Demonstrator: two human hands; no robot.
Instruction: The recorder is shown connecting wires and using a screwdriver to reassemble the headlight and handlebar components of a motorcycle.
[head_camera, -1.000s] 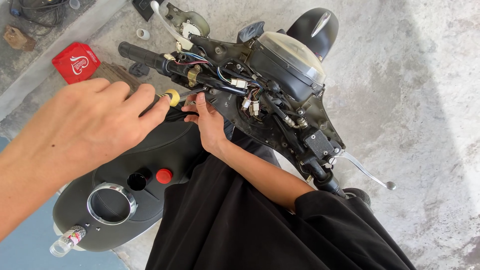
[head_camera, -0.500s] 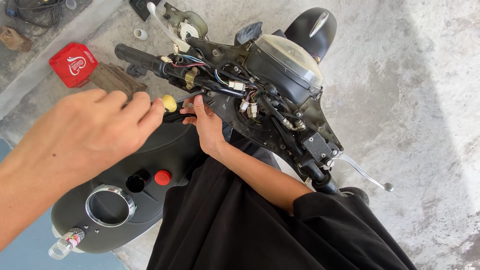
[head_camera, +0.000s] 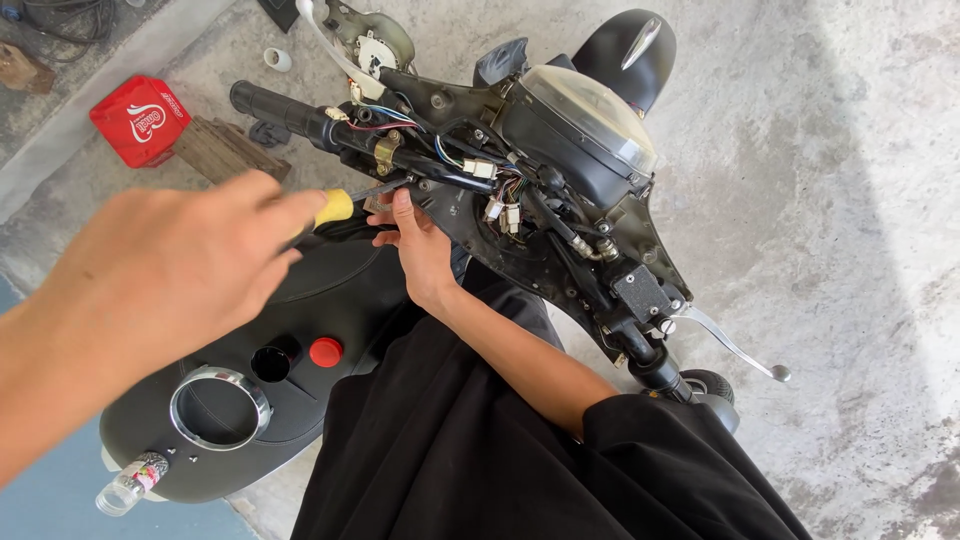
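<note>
My left hand (head_camera: 185, 265) grips a screwdriver with a yellow handle (head_camera: 335, 207). Its shaft points right, into the underside of a scooter's stripped handlebar (head_camera: 450, 175), where loose wires and connectors (head_camera: 495, 190) show. My right hand (head_camera: 420, 250), in a black sleeve, has its fingers against the handlebar housing right beside the screwdriver tip. The tip itself is hidden between the fingers and the housing. The round instrument housing (head_camera: 585, 120) sits just right of the work spot.
A black body panel (head_camera: 330, 290) with a chrome ring (head_camera: 220, 405) and a red button (head_camera: 325, 352) lies below my hands. A red box (head_camera: 140, 120) and a wooden block (head_camera: 225, 150) lie on the concrete at upper left. The brake lever (head_camera: 730, 345) sticks out right.
My left hand has shifted slightly down and left with the screwdriver. My right hand stays at the same spot on the housing.
</note>
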